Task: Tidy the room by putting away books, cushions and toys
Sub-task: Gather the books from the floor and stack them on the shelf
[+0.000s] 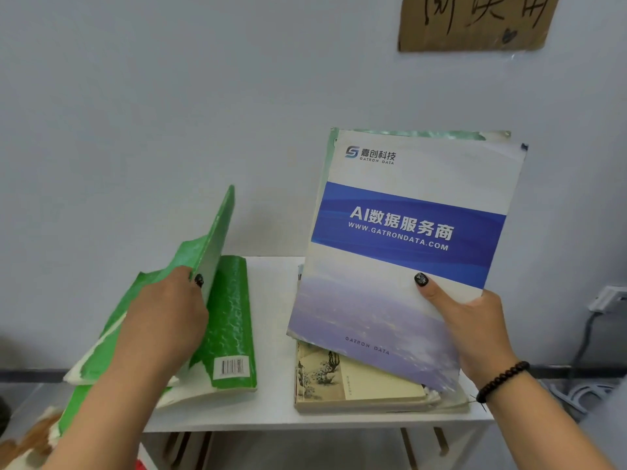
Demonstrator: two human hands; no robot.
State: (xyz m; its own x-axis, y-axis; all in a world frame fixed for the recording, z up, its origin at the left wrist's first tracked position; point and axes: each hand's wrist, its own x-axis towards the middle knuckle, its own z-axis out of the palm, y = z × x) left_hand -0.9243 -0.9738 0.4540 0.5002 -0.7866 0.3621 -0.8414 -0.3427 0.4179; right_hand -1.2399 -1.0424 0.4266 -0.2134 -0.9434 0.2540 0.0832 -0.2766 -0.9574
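Note:
My right hand point(475, 334) grips the lower right corner of a blue and white brochure point(400, 232), thumb on its front cover, and holds it upright and tilted above a cream book point(356, 381) that lies flat on the white table point(274, 334). A second thin book with a green edge sits behind the brochure. My left hand point(163, 320) grips the lifted cover of a green book point(230, 320) that lies on the left side of the table. The green cover is worn and torn, white showing through.
A pale wall stands right behind the table. A cardboard sign point(475, 22) with handwriting hangs high on the right. A wall socket with a grey cable point(590, 334) is at the right. Wooden legs show under the table's front edge.

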